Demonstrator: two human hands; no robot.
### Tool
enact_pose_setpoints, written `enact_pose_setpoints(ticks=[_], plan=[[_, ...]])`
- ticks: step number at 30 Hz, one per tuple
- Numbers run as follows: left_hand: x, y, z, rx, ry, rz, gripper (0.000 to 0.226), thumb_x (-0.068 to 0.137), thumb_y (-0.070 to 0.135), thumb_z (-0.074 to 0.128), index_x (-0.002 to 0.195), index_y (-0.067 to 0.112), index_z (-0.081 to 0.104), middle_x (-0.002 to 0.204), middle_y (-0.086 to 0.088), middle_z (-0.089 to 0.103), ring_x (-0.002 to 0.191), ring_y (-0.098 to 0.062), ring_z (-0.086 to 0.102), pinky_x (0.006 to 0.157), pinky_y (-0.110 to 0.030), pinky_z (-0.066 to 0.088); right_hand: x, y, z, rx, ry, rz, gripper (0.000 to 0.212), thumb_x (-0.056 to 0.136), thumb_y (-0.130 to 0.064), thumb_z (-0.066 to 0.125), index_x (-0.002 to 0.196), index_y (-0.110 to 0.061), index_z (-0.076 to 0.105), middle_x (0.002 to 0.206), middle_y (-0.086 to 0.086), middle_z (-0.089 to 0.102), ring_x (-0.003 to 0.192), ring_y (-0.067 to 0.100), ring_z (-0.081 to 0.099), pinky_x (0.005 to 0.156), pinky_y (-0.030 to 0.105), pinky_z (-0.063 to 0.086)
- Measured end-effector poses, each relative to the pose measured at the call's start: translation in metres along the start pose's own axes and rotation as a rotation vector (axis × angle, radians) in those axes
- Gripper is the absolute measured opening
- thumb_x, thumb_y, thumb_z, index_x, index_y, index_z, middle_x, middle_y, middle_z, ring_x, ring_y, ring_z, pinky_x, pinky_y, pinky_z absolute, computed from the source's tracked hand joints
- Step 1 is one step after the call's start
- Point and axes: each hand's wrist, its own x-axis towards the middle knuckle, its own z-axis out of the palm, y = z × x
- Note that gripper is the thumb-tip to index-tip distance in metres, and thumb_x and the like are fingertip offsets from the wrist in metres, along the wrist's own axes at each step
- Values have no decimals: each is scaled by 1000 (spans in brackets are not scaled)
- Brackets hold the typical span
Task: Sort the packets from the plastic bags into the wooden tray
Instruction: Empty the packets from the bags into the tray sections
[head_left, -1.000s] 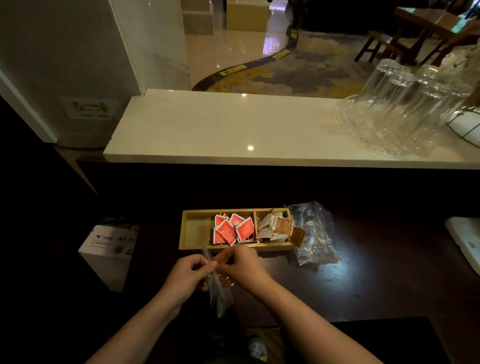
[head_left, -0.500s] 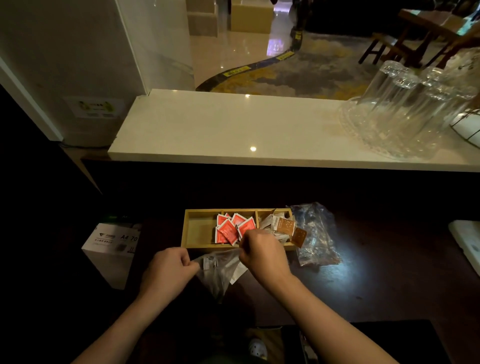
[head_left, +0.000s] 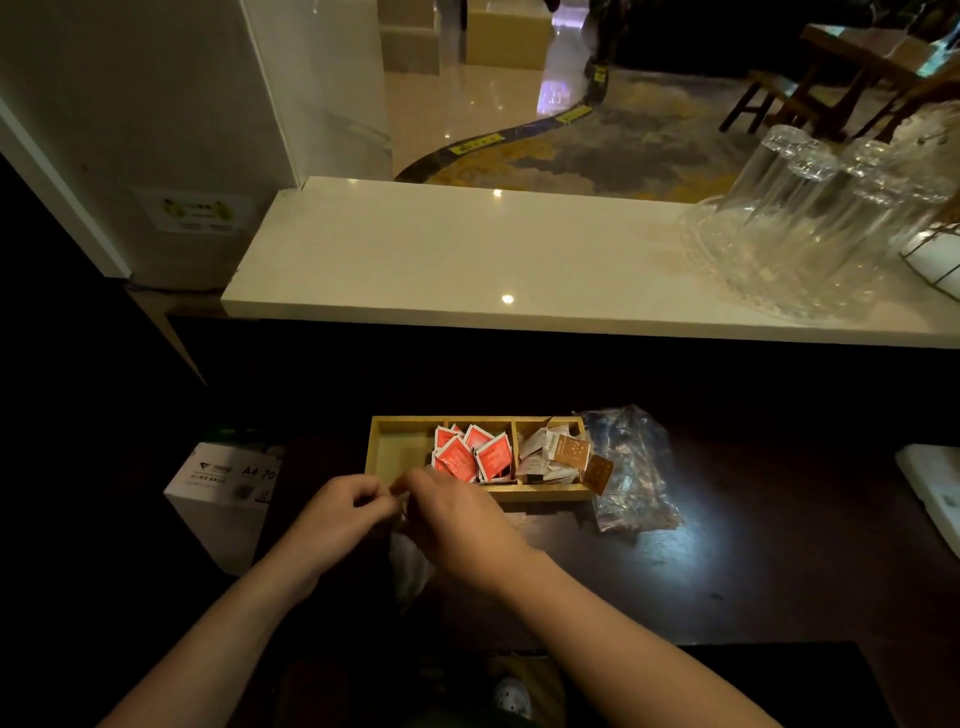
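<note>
Hands: left hand (head_left: 340, 512) and right hand (head_left: 457, 514) have drawn back together since half a second ago, fingertips meeting just at the near rim of the wooden tray (head_left: 378, 453). Both pinch the top of a small plastic bag (head_left: 410, 564), which hangs below them again rather than stretched between. Likely working its mouth open. Left compartment bare; red packets (head_left: 470, 454) middle, pale and brown packets (head_left: 558, 454) right. Emptied bag (head_left: 628, 467) lies on the dark surface (head_left: 753, 545) beside the tray.

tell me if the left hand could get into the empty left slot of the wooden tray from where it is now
Probably yes. The left hand sits just in front of the wooden tray, with nothing between it and the empty left compartment. But it is pinching a clear plastic bag together with the right hand.
</note>
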Motion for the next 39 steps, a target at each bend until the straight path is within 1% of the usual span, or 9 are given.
enact_pose_setpoints(ticks=[5, 9, 12, 15, 19, 23, 27, 32, 39], plan=[[14, -36, -5, -294, 262, -239, 26, 98, 31, 40, 94, 11, 57, 106, -20, 60, 93, -26, 56, 70, -36, 51, 24, 1, -11, 131, 119, -13, 16, 89, -14, 62, 104, -13, 60, 100, 4, 66, 90, 16, 63, 75, 26, 53], [19, -55, 8, -569, 53, -495, 46, 97, 48, 31, 110, 12, 54, 108, -17, 63, 91, -33, 64, 63, -41, 55, 39, -7, -36, 292, 202, -30, 9, 85, -10, 66, 94, -8, 64, 85, -6, 63, 79, -2, 56, 69, 5, 40], [20, -49, 10, -683, 101, -408, 32, 99, 35, 35, 98, 13, 58, 90, -13, 64, 58, -21, 66, 41, -22, 45, 47, -2, -49, 411, 233, 50, 10, 86, -5, 63, 96, -7, 63, 86, 0, 65, 81, 12, 63, 72, 19, 49], [25, -48, 2, -537, 226, -322, 21, 99, 23, 39, 84, 16, 52, 76, -4, 53, 54, -16, 48, 35, -17, 32, 51, 7, -61, 537, 200, 179, 15, 88, -5, 59, 96, -16, 56, 89, 5, 65, 81, 22, 64, 73, 36, 52], [30, -43, -12, -403, 302, -230, 23, 100, 20, 37, 81, 16, 49, 80, -3, 52, 59, -15, 46, 41, -20, 33, 55, 20, -64, 537, 142, 234, 19, 85, -11, 66, 99, -12, 54, 78, -8, 56, 68, 5, 55, 67, 27, 51], [37, -34, -27, -262, 455, -146, 25, 100, 23, 37, 79, 17, 49, 83, -4, 55, 73, -18, 53, 53, -28, 43, 58, 33, -57, 583, 159, 307, 25, 83, -23, 71, 99, -14, 54, 87, -3, 59, 78, 9, 59, 70, 26, 53], [40, -16, -42, -216, 579, -46, 21, 100, 20, 37, 89, 8, 50, 78, -4, 54, 70, -17, 53, 57, -29, 45, 67, 49, -37, 664, 131, 434, 20, 84, -8, 66, 99, -14, 55, 97, 7, 60, 89, 20, 62, 72, 25, 53], [45, 1, -63, 18, 740, 78, 18, 99, 17, 40, 86, 8, 49, 68, -1, 46, 62, -14, 43, 56, -28, 33, 77, 55, -18, 871, 100, 517, 24, 83, 2, 64, 106, -3, 59, 83, -3, 58, 75, 4, 58, 59, 7, 48], [41, 18, -75, 153, 765, 217, 18, 98, 18, 41, 83, 13, 46, 80, 3, 55, 67, -8, 53, 56, -18, 41, 86, 63, 4, 1134, 45, 610, 20, 85, 9, 60, 95, -8, 57, 85, 9, 60, 63, 12, 62, 55, 18, 55]])
